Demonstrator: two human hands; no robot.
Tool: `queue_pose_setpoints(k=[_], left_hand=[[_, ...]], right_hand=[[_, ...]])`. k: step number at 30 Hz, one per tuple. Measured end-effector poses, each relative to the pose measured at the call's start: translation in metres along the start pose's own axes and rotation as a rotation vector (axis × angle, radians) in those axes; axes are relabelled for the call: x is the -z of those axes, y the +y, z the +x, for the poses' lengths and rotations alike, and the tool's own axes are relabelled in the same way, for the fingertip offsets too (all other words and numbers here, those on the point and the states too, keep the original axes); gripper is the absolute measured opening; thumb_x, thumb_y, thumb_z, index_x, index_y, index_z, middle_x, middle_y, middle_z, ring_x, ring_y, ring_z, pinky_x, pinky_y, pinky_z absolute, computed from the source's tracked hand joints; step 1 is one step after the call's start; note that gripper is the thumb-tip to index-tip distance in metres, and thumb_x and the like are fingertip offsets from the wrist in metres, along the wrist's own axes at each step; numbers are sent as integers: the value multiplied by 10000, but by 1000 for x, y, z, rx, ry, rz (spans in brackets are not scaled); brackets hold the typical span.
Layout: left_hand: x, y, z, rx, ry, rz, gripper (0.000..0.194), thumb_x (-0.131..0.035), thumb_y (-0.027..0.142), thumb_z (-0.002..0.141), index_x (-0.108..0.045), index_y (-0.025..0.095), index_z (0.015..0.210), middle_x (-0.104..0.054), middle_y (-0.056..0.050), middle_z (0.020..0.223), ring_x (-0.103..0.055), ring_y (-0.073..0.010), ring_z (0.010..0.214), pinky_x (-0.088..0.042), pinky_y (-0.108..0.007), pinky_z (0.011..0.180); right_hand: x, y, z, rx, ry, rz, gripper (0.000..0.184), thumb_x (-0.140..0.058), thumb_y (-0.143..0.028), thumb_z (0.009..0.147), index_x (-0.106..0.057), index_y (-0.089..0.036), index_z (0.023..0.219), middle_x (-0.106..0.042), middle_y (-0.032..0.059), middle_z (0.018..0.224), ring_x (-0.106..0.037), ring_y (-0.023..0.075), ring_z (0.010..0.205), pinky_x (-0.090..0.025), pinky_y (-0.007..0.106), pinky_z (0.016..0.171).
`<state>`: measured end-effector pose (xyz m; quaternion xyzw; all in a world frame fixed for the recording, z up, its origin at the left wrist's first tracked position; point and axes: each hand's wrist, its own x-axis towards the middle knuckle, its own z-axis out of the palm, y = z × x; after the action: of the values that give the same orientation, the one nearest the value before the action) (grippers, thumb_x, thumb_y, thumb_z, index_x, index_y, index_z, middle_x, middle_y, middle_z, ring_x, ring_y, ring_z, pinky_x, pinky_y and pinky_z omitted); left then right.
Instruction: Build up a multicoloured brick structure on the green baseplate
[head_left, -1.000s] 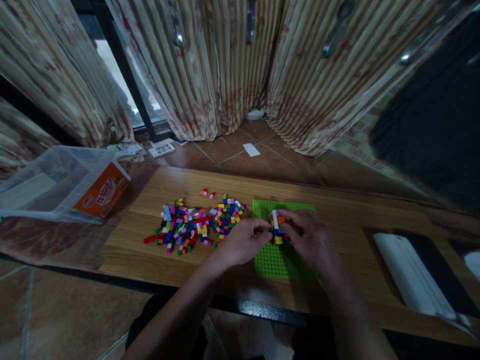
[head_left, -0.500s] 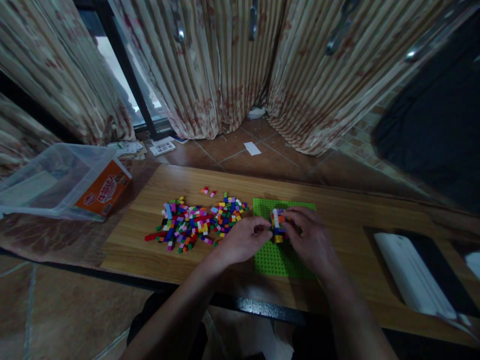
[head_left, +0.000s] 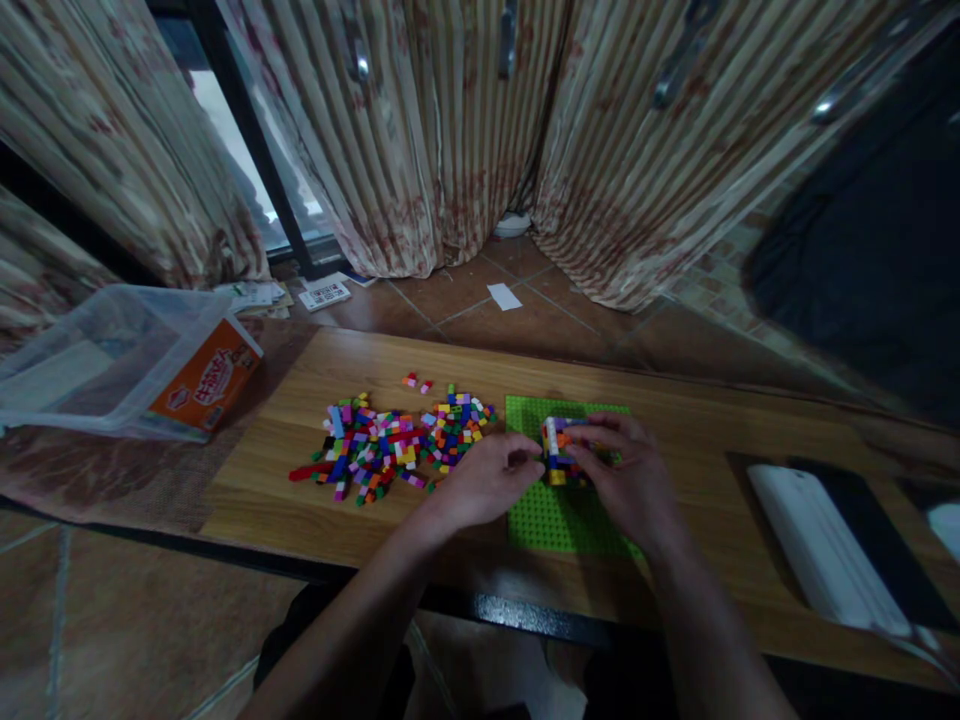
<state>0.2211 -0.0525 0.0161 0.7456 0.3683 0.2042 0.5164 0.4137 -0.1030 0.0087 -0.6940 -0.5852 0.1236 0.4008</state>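
Observation:
A small block structure point(head_left: 554, 452) of white, blue, yellow, orange and other building bricks stands on the green baseplate point(head_left: 551, 528). My left hand point(head_left: 491, 480) is at its left side, thumb and fingers curled together with the tips close against the structure; whether something small is between them is hidden. From the right, my right hand point(head_left: 626, 475) reaches over the structure. Its thumb and fingers close on the upper part, around an orange brick, and cover much of the right side. Left of the baseplate lies a loose heap of colourful bricks point(head_left: 390, 445).
A clear plastic bin point(head_left: 75, 415) with an orange label stands at the left end of the wooden table point(head_left: 255, 500). A few bricks point(head_left: 411, 380) lie apart behind the heap. On the right rests a white device point(head_left: 817, 540) with a cable, beside a dark flat object point(head_left: 877, 530).
My right hand has shifted slightly and its fingers have spread a little across the structure's top, showing more bricks on its right. My left hand has stayed nearly still.

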Motion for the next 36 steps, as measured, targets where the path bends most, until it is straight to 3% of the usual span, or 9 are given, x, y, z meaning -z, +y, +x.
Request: queue_pose_setpoints(k=[12,21,36], left_hand=[[0,0,0,6,-3,28,272,-504,314,869,-685,167,1009,-689,-23,840,-610,-141,723,-465,-245,662],[0,2,0,9,2,40,263,-507,311,870,-687,168,999,-686,-24,828,-601,-139,707,-455,-245,645],[-1,2,-1,2,-4,46,263,-504,299,867,-679,160,1008,-695,-31,853,-617,-149,742,-468,-255,675]], right_hand=[[-5,-6,-2,-11,53,-99,226,-645,-423,782,-777,-270,881,-627,91,1147,-536,295,1126,-400,510,972],[-2,1,5,-81,97,106,261,-602,-425,826,-734,-215,907,-680,94,1066,-619,249,1020,-463,456,928],[-12,-10,2,-90,188,-30,204,-658,-412,765,-713,-215,765,-655,102,1035,-571,283,1022,-415,485,919]])
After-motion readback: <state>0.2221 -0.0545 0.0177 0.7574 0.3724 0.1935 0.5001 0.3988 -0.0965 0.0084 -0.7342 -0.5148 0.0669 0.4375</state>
